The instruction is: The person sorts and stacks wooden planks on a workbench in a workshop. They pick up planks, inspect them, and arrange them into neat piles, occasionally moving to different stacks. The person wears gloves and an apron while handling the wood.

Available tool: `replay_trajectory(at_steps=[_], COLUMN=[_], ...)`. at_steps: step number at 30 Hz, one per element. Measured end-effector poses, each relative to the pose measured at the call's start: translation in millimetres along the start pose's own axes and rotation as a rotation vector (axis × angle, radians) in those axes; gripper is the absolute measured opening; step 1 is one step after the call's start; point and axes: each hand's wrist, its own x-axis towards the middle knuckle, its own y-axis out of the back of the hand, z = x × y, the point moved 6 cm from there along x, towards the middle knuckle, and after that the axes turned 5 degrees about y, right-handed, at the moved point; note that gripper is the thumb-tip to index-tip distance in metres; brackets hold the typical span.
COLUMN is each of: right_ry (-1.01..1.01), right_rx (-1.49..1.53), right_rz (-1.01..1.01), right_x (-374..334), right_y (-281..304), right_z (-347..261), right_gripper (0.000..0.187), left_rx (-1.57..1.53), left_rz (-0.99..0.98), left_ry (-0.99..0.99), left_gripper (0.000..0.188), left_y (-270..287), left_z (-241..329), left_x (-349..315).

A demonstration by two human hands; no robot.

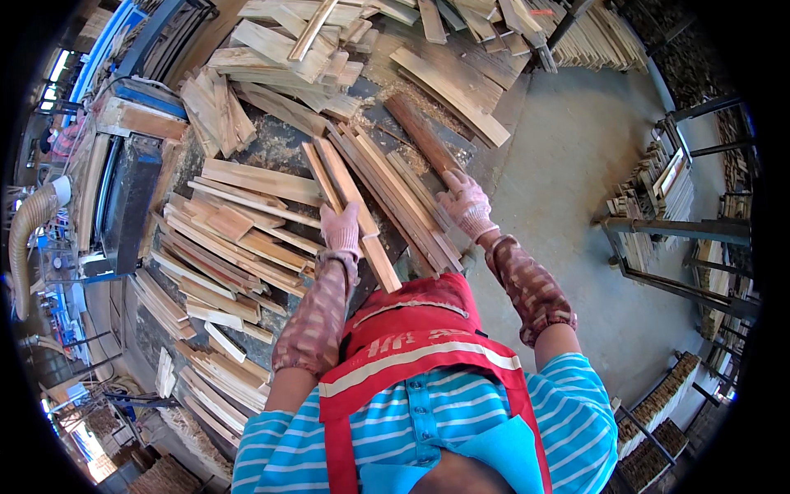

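My left hand (340, 229), in a pale pink glove, is closed around light wooden strips (338, 171) that slant over the work surface, their near end by my red apron. In a matching glove, my right hand (466, 204) has its fingers closed on the near end of a dark brown board (420, 132). Between my hands lies a bundle of long narrow wooden strips (393, 191), side by side and pointing away from me. The palm sides of both gloves are hidden.
Many loose strips (230, 247) are spread at the left, beside a machine (127, 198) with a ribbed hose (33, 230). Board offcuts (288, 49) and sawdust cover the far part. Metal racks (675, 230) with stacked wood stand on the right, past the concrete floor (568, 165).
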Motion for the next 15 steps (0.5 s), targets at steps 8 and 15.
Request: replay_trajectory(at_steps=[8, 15], right_ry=[0.222, -0.193], right_rx=[0.101, 0.459], right_rz=[0.124, -0.369], right_x=[-65.3, -133.3], right_y=[-10.8, -53.2], right_z=[-51.7, -78.0], right_gripper=[0.039, 0.033], left_rx=[0.043, 0.190], left_rz=[-0.008, -0.001], left_ry=[-0.022, 0.021], left_gripper=[0.053, 0.052], left_y=[-4.4, -14.2], left_z=[8.7, -3.1], left_x=[-1.8, -28.0])
